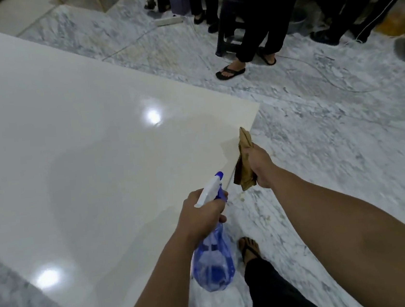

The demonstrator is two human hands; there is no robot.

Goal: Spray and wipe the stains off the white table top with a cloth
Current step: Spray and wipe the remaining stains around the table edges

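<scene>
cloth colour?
Tan-brown, plain; the cloth is bunched in the right hand, seen best in the head view.

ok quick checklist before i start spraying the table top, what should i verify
1. Spray bottle gripped in the left hand: ok.
2. Liquid in the bottle: ok, some shows in the lower part.
3. Nozzle aimed over the white table top: ok, it points across the near edge.
4. Cloth ready in the right hand: ok, bunched up beside the table's edge.
5. Stains located: cannot tell, only glare spots show.
6. Finger on the trigger: cannot tell.
</scene>
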